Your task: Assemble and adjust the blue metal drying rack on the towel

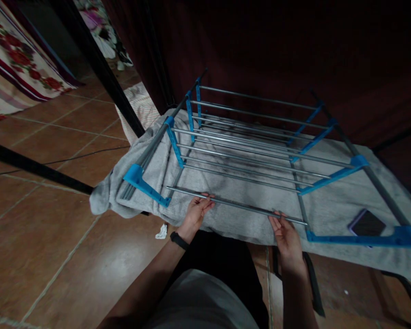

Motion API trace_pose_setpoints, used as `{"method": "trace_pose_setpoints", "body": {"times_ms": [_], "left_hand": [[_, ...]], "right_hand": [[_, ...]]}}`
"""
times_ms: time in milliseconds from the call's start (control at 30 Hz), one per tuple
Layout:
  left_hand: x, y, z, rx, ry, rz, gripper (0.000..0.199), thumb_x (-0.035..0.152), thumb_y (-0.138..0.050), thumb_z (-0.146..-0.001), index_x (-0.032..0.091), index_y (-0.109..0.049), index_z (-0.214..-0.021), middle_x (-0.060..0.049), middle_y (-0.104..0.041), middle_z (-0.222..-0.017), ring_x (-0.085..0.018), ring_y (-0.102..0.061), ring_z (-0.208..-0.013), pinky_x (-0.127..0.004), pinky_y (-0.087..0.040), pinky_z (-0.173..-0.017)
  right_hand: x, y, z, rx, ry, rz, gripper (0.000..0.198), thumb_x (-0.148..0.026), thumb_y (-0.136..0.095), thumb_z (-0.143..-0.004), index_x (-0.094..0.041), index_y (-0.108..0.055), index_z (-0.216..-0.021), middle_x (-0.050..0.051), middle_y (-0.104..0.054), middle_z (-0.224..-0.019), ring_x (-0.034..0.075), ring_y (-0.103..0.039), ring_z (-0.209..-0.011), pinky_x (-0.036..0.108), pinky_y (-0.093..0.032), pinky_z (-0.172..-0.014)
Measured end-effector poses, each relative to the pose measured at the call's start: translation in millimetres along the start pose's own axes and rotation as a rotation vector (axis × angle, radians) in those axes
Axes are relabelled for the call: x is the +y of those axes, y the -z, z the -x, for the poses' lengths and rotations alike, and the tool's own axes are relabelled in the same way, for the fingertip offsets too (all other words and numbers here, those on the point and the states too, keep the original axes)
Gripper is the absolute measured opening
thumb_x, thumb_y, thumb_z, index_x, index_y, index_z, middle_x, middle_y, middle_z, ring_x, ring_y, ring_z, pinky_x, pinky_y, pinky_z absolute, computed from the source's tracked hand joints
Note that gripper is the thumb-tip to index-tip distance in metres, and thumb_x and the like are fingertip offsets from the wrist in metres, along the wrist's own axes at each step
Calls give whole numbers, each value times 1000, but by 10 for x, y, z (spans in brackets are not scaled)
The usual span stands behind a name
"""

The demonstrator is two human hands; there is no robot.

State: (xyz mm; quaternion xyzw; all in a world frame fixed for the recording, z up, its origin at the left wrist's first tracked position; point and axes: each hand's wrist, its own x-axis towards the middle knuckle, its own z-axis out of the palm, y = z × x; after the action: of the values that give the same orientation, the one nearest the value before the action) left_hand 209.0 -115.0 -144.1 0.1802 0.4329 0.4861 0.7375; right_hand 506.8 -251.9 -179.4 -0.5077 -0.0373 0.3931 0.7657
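A thin grey metal rod [241, 207] lies level across both my hands at the near side of the rack. My left hand [196, 211] pinches it left of its middle, and a dark band circles that wrist. Toward its right end, my right hand [285, 230] has its fingers curled around the rod. The rod's left tip looks apart from the near left blue bracket [147, 187]; its right tip is close to the right side of the frame. Behind it, the rack has several grey crossbars [253, 157] set between blue plastic brackets [325, 178].
The rack rests on a grey blanket [226, 183] spread over a raised surface. A phone [366, 224] lies at the right inside the frame. Black metal poles [102, 68] stand at the left, above a tiled floor [65, 219] with a crumpled white scrap [161, 231].
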Motion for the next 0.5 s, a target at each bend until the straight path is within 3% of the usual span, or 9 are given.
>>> {"method": "trace_pose_setpoints", "body": {"times_ms": [500], "left_hand": [[-19, -13, 8, -9, 67, -6, 18, 8, -82, -76, 14, -71, -89, -11, -80, -95, -18, -75, -77, -32, -63, -78]], "right_hand": [[143, -144, 81, -22, -23, 16, 20, -23, -83, -73, -22, -70, -88, 1, -77, -98, 17, -74, -101, 43, -57, -106]]}}
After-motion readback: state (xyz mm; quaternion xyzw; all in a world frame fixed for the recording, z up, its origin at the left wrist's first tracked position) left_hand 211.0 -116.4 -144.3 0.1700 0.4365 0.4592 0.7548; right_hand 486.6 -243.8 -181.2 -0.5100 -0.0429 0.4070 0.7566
